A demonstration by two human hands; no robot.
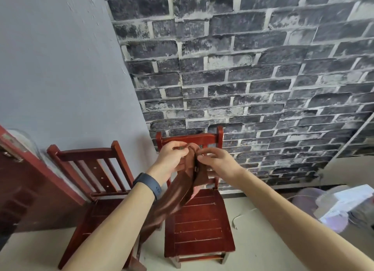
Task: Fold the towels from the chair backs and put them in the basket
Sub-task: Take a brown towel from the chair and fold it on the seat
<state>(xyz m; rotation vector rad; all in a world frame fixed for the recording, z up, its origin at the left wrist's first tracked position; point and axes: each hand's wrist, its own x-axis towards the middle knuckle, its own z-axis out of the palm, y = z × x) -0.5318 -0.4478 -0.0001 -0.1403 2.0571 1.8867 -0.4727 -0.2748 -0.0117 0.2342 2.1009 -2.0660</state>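
- A brown cloth towel [178, 191] hung in the air in front of the right-hand red-brown wooden slat-seat chair [199, 224], its top edge bunched up level with that chair's top rail.
- The left hand [172, 159] was closed in a pinch on the towel's upper edge, on the left side of the bunch; a dark blue band [147, 184] sat on that wrist.
- The right hand [217, 161] pinched the same upper edge from the right, its fingertips [200, 158] pressed into the cloth and almost meeting the left hand's.
- Below the two hands the towel fell in a long, twisted fold down and to the left of the chair's seat, over the left forearm, and its lower end reached past the seat's front left corner.
- A second red-brown wooden chair with a slatted back [95, 181] stood just left of the first chair, close to it; its back carried no cloth.
- Behind the right-hand chair rose a wall of dark grey brick-pattern covering [253, 72]; to the left of the chair that surface met a plain grey wall [60, 68].
- A dark red door edge [22, 179] stood farther left, beyond the second chair.
- To the right of the first chair, on the pale floor [261, 240], lay a blurred white and lilac object [344, 206] that I could not identify.
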